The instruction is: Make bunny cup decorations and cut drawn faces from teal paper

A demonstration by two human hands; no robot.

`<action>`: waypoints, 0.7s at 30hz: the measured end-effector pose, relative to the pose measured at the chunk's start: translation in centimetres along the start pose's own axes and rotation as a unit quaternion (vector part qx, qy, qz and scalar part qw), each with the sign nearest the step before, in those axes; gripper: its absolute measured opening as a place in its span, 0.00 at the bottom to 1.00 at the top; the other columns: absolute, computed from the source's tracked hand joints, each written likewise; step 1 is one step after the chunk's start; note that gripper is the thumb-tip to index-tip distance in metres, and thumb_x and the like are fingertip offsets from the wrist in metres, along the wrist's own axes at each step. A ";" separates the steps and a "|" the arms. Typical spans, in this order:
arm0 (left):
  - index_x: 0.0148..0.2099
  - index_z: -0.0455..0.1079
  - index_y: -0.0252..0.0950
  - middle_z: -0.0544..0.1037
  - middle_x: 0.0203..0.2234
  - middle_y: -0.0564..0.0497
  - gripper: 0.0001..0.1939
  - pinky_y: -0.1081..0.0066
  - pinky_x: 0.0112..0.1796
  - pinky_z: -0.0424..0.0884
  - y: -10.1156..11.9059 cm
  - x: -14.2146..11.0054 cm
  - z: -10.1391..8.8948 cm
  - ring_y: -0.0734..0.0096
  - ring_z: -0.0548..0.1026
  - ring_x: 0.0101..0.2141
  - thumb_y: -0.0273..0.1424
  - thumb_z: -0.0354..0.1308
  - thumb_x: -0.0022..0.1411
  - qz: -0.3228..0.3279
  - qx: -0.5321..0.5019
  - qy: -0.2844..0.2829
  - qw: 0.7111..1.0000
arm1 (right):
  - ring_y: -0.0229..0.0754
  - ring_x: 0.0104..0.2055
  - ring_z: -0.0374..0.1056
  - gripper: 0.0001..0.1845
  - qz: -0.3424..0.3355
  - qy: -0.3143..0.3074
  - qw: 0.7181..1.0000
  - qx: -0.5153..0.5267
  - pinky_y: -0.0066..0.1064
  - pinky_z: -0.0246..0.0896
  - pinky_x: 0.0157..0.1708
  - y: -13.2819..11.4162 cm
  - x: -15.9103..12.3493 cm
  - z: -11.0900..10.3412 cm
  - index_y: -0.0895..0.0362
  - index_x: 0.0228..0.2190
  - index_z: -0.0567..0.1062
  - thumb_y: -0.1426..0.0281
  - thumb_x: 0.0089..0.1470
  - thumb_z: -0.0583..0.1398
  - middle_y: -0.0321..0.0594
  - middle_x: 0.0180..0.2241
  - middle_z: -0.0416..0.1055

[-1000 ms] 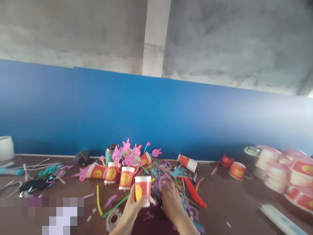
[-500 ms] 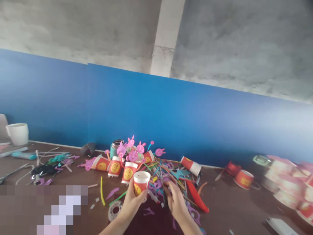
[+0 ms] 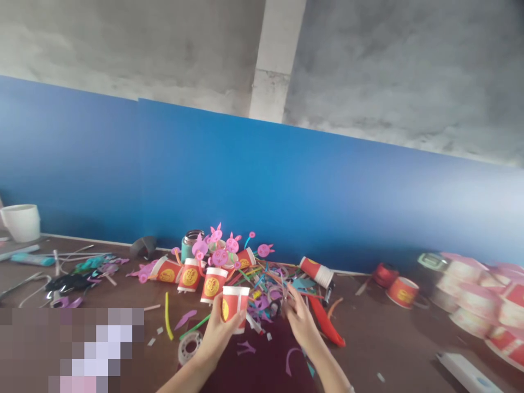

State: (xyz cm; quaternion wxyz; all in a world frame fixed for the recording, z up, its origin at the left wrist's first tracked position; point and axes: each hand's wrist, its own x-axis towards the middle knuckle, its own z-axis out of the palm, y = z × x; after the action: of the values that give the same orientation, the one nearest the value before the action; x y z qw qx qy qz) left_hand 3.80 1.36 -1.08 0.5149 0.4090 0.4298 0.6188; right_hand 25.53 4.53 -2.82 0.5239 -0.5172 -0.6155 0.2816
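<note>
Head view of a brown tabletop [image 3: 364, 349]: the left hand [image 3: 220, 328] grips a red-and-white paper cup [image 3: 236, 303], roughly upright, while the right hand [image 3: 302, 321] holds partly hidden scissors [image 3: 284, 290] at a heap of coloured scraps [image 3: 262, 300]. Pink animal-face cutouts [image 3: 220, 257] rise among paper cups behind; a tape roll [image 3: 183, 350] lies beside the left forearm, and stacked paper bowls [image 3: 477, 299] stand far right.

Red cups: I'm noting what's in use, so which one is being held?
The cup in the left hand, gripped around its side. Neither hand touches the other red cups, which stand or lie on their sides.
</note>
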 end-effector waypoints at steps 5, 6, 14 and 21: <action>0.45 0.63 0.38 0.77 0.36 0.49 0.27 0.65 0.41 0.71 -0.9 0.3 0.1 0.60 0.76 0.38 0.43 0.66 0.44 0.019 -0.026 0.014 0.999 | 0.43 0.27 0.69 0.24 -0.049 -0.113 0.976 -0.182 0.32 0.63 0.32 -0.9 -0.9 0.4 0.56 0.53 0.67 0.69 0.53 0.54 0.36 0.23 0.72; 0.45 0.64 0.37 0.77 0.37 0.48 0.27 0.64 0.43 0.70 -0.9 0.3 0.0 0.59 0.75 0.40 0.43 0.65 0.45 0.019 -0.032 0.011 0.999 | 0.44 0.28 0.70 0.24 -0.059 -0.123 0.967 -0.217 0.32 0.63 0.33 -1.3 -1.1 0.5 0.55 0.52 0.68 0.70 0.53 0.54 0.36 0.24 0.72; 0.48 0.63 0.36 0.77 0.32 0.48 0.33 0.65 0.36 0.70 -0.7 0.1 -0.2 0.60 0.75 0.34 0.48 0.65 0.44 -0.028 -0.019 -0.015 0.999 | 0.54 0.42 0.70 0.16 0.019 0.039 0.851 -0.523 0.41 0.61 0.38 -1.1 -0.4 -2.0 0.55 0.32 0.76 0.82 0.41 0.55 0.47 0.35 0.76; 0.44 0.64 0.35 0.75 0.30 0.50 0.29 0.67 0.33 0.71 -0.5 0.1 0.1 0.64 0.74 0.31 0.46 0.66 0.43 0.007 0.000 0.005 1.000 | 0.47 0.33 0.73 0.16 -0.019 -0.027 0.870 -0.493 0.33 0.59 0.30 -0.5 -0.2 -3.2 0.56 0.25 0.76 0.85 0.42 0.52 0.45 0.31 0.76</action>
State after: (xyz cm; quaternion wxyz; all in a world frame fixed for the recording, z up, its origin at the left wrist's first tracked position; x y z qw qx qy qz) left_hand 4.00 1.50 -1.53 0.5083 0.4085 0.4299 0.6244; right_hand 28.31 3.55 -1.50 0.1898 -0.6883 -0.6980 -0.0545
